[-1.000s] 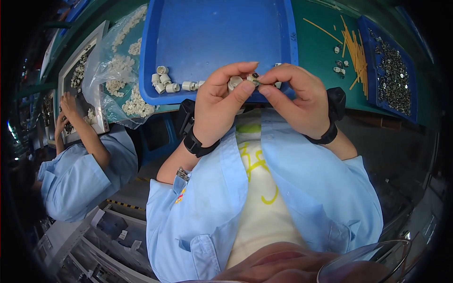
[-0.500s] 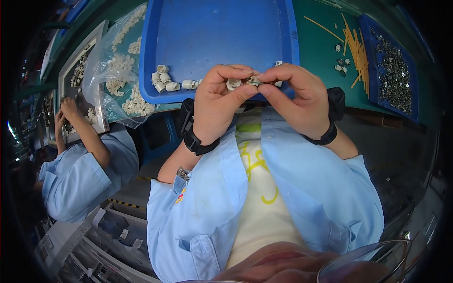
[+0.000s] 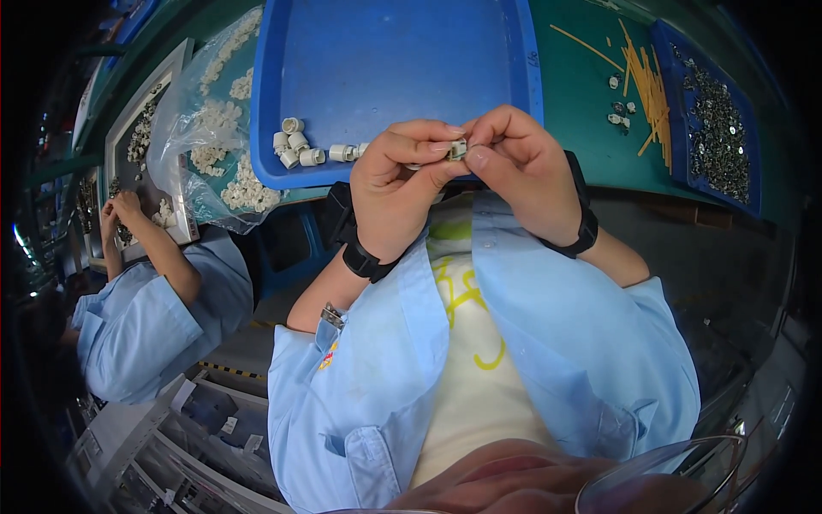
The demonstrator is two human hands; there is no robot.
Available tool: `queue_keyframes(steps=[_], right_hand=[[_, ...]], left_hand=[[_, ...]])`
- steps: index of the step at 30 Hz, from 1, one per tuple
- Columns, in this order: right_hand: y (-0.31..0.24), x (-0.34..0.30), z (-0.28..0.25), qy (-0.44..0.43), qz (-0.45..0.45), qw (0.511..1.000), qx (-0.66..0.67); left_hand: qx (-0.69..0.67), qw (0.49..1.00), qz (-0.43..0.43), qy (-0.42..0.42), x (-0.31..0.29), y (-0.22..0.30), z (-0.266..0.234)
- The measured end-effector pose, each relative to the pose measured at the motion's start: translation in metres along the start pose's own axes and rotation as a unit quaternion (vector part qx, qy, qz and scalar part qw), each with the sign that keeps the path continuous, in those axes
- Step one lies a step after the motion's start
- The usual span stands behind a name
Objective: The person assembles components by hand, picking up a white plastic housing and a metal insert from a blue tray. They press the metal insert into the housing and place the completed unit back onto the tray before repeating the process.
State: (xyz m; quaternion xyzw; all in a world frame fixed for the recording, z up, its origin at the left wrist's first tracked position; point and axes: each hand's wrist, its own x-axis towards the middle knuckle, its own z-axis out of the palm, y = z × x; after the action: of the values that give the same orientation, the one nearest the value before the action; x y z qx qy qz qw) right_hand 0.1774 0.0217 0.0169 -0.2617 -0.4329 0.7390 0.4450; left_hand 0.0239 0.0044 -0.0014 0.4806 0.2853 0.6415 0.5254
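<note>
Just above the near edge of the blue tray (image 3: 402, 60), my two hands meet. My left hand (image 3: 398, 184) pinches a small white part (image 3: 458, 150) with some metal on it between thumb and fingers. Against the same part press the thumb and fingertips of my right hand (image 3: 531, 176), so both hands are closed on it. Fingertips cover most of it, and its exact kind cannot be made out. Left of my left hand, several white cylindrical caps (image 3: 312, 158) lie along the tray's near side.
A clear plastic bag (image 3: 210, 128) of small white parts lies left of the tray. On the right are thin wooden sticks (image 3: 648, 94), a few small white-and-metal pieces (image 3: 618, 116) and a blue bin (image 3: 715, 128) of metal parts. A co-worker's hands (image 3: 122, 208) work over a tray at far left.
My right hand has shifted slightly up and left, its fingers now more curled over the part. The white part shows more clearly between my fingertips. The co-worker's hands moved slightly.
</note>
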Motion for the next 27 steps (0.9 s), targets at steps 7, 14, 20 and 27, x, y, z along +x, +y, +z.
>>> queue_keyframes(steps=[7, 14, 20, 27], right_hand=[[0.0, 0.003, 0.002, -0.019, -0.026, 0.999, 0.041], [-0.002, 0.003, -0.003, -0.001, -0.063, 0.996, -0.063], [-0.007, 0.002, -0.002, -0.011, -0.119, 0.976, -0.184], [-0.01, 0.005, -0.008, -0.056, -0.189, 0.926, -0.322]], left_hand=[[0.112, 0.99, 0.081, -0.015, 0.001, -0.006, -0.003], [0.102, 0.993, 0.046, -0.03, 0.003, 0.0, -0.004], [0.044, 0.998, -0.043, -0.019, 0.001, 0.004, -0.003], [-0.008, 0.995, -0.097, -0.032, 0.005, 0.008, 0.002]])
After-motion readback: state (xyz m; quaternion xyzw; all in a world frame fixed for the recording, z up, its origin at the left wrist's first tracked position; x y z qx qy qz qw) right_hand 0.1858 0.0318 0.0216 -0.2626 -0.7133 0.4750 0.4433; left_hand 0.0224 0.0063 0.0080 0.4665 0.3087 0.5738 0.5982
